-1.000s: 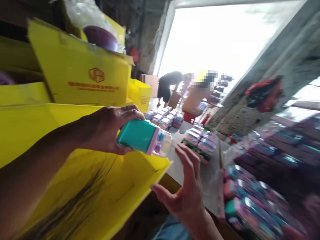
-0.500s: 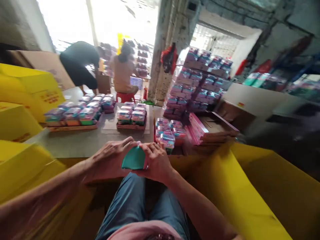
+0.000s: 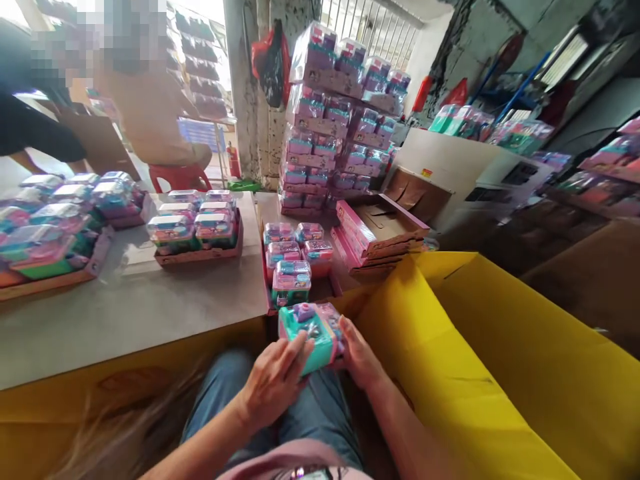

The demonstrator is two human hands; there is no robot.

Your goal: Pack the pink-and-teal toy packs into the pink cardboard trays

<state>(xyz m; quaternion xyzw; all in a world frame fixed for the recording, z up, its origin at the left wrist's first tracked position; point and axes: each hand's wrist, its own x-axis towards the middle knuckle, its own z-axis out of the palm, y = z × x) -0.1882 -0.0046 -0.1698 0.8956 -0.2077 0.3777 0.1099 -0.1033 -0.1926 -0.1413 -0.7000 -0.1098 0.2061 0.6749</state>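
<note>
Both my hands hold one small teal and pink plastic toy case over my lap, just below the table edge. My left hand grips its near left side with fingers curled onto the top. My right hand clasps its right side. Just beyond it, a cardboard tray holds several more of the same cases, wrapped in clear film.
A grey table carries trays of the same cases. A tall stack of packed cases stands behind. An open yellow carton is at my right. Two people are at the back left by a red stool.
My view swung from the yellow cartons on the left to the table. The case went from my left hand alone to both hands and now sits top-up over my lap.
</note>
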